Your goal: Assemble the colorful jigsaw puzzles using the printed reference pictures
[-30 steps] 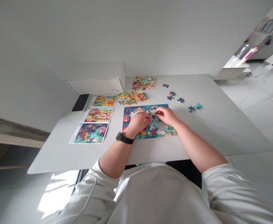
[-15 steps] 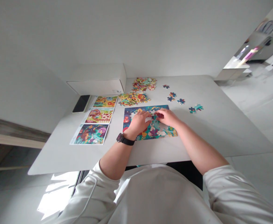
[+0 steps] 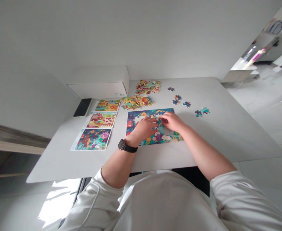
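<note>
In the head view, a partly assembled jigsaw puzzle (image 3: 152,126) is being worked on at the middle of a white table (image 3: 227,134). The left hand (image 3: 144,127) is being laid palm-down on the puzzle's centre, fingers loosely curled and pressing on the pieces, with a black watch (image 3: 127,146) being worn at the wrist. The right hand (image 3: 172,121) is being rested at the left hand's 3 o'clock, its fingertips (image 3: 162,119) pinched around a small dark puzzle piece (image 3: 159,121) that is being held against the puzzle surface between the two hands. At the puzzle's 12 o'clock, two heaps of loose pieces (image 3: 143,94) are lying. At its 1 to 2 o'clock, scattered blue pieces (image 3: 180,99) and a teal pair (image 3: 201,111) are lying well apart. At the puzzle's 9 o'clock, three picture cards (image 3: 99,123) are being kept in a column, with a dark phone (image 3: 82,107) and a white box (image 3: 99,81) beyond them at 10 to 11 o'clock.
</note>
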